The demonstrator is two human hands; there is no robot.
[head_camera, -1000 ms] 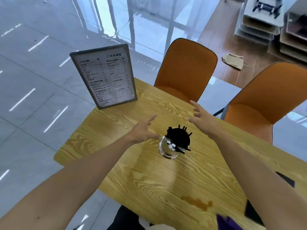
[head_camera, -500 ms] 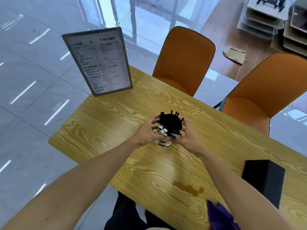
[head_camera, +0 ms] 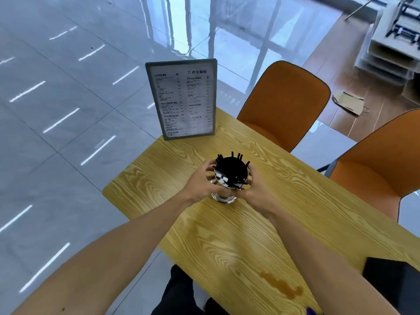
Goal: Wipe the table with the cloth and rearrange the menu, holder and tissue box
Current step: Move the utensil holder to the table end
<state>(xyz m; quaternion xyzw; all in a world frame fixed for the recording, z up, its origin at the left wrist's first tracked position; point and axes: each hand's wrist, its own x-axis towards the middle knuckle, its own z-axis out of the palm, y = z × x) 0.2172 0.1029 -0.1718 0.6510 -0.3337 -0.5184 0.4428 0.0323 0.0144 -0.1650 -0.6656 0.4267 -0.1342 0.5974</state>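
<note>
A clear round holder (head_camera: 230, 176) full of black sticks stands on the yellow wooden table (head_camera: 295, 201), a little in from its left end. My left hand (head_camera: 201, 184) and my right hand (head_camera: 254, 189) clasp it from both sides. The grey-framed menu (head_camera: 183, 98) stands upright at the table's far left corner. A black tissue box (head_camera: 395, 285) lies at the near right edge, partly hidden by my right forearm. A scrap of purple cloth (head_camera: 311, 311) shows at the bottom edge. A brown liquid spill (head_camera: 281, 286) sits on the near part of the table.
Two orange chairs (head_camera: 284, 103) (head_camera: 386, 164) stand along the far side of the table. Glossy grey floor tiles spread to the left. White shelving (head_camera: 395, 42) and a piece of cardboard (head_camera: 348, 102) are on the wooden floor at the far right.
Both hands went from apart above the table to closed around the holder. The holder has shifted toward the menu end, and the view has swung left.
</note>
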